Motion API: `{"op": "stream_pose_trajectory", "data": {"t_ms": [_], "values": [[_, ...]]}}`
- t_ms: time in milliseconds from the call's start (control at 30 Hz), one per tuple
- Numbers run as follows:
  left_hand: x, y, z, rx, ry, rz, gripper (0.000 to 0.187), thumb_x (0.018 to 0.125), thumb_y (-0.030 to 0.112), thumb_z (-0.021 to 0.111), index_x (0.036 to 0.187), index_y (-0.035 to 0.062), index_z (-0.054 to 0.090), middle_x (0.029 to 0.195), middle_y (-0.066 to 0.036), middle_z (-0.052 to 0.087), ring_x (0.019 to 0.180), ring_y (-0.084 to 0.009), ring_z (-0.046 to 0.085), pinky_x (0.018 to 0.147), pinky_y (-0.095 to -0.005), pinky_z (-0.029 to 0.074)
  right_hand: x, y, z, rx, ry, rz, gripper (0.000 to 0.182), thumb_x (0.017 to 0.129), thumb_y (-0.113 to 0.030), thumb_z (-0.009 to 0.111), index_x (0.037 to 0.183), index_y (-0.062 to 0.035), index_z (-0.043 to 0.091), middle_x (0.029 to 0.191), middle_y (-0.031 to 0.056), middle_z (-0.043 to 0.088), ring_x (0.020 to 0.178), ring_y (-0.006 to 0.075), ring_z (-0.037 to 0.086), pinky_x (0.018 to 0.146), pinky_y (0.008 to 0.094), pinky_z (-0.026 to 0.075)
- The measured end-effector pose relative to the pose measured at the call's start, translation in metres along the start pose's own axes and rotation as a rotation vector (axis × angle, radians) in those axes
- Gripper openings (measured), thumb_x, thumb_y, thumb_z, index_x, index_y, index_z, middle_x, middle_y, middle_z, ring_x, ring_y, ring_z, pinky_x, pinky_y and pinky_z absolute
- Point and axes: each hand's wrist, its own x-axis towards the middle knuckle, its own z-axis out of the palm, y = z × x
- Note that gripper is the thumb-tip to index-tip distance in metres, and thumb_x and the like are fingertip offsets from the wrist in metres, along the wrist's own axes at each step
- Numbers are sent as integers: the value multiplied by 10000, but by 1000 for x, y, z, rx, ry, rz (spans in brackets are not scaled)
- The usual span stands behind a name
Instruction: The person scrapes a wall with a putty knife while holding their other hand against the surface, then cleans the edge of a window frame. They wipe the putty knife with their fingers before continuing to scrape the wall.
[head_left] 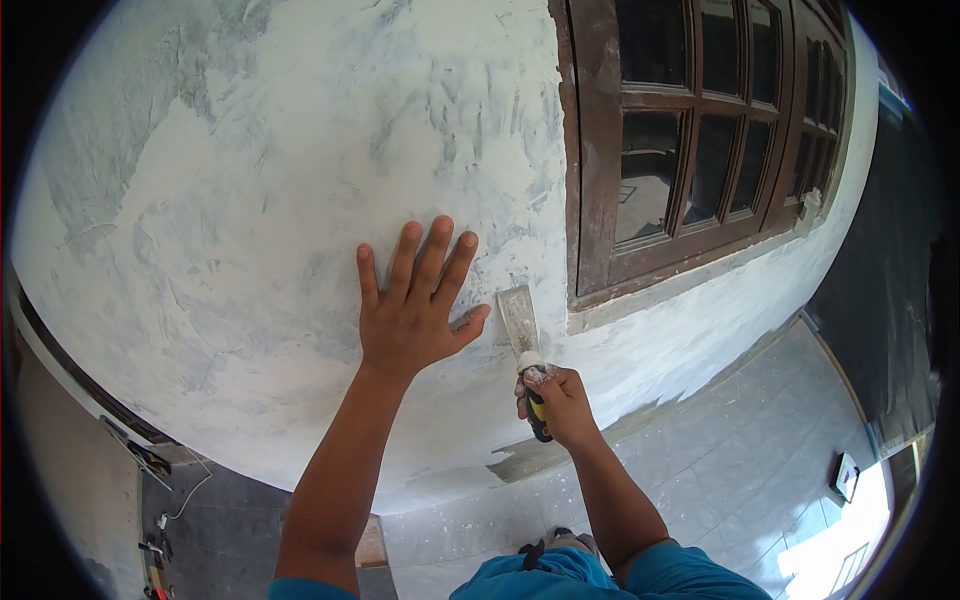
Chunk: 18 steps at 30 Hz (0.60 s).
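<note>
My left hand (413,300) lies flat with fingers spread against a white, patchily plastered wall (280,250). To its right, my right hand (556,400) is wrapped round the black and yellow handle of a putty knife (519,318). The knife's wide metal blade points up and overlaps the wall just left of the window's lower corner. Whitish residue coats the blade and the fingers that hold it.
A brown wooden window (690,150) with glass panes sits at the upper right. Below runs a grey tiled floor (690,470) with white specks. Tools (157,575) and a white cable (190,497) lie at lower left. Dark sheeting (880,270) hangs at far right.
</note>
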Motion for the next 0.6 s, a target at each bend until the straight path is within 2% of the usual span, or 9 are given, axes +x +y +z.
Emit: {"op": "stream_pose_trajectory", "data": {"t_ms": [133, 233, 333, 433, 600], "values": [[-1, 0, 0, -4, -7, -3, 858, 720, 561, 662, 1482, 245, 425, 1586, -48, 307, 1483, -271, 229, 1186, -618, 73, 4, -30, 6, -35, -41, 65, 245, 980, -190, 537, 852, 0, 624, 753, 49, 620, 593, 129, 597, 568, 265, 472], [-1, 0, 1, 2, 6, 0, 860, 720, 564, 661, 1484, 248, 422, 1585, -50, 310, 1484, -271, 226, 1186, -618, 71, 3, -22, 0, -22, -36, 11, 233, 978, -184, 528, 877, 6, 617, 768, 57, 622, 597, 133, 597, 573, 269, 474], [-1, 0, 1, 4, 6, 2, 861, 721, 564, 660, 1484, 246, 421, 1583, -54, 312, 1484, -273, 224, 1185, -619, 71, -3, -3, -5, -10, -10, 45, 216, 975, -164, 517, 897, 13, 612, 781, 63, 623, 604, 134, 596, 577, 271, 477], [0, 0, 0, 3, 1, 5, 855, 725, 564, 652, 1485, 245, 421, 1583, -57, 314, 1484, -276, 225, 1185, -617, 72, -3, -14, 0, -15, -2, 73, 208, 943, -162, 534, 852, 10, 605, 748, 71, 615, 578, 149, 595, 554, 276, 471], [-2, 1, -1, 1, -6, 0, 858, 727, 565, 649, 1488, 246, 415, 1582, -59, 316, 1484, -276, 226, 1187, -614, 67, -5, -9, -1, -31, 14, 51, 200, 940, -158, 536, 865, 15, 604, 745, 71, 614, 578, 150, 596, 559, 279, 475]]}}
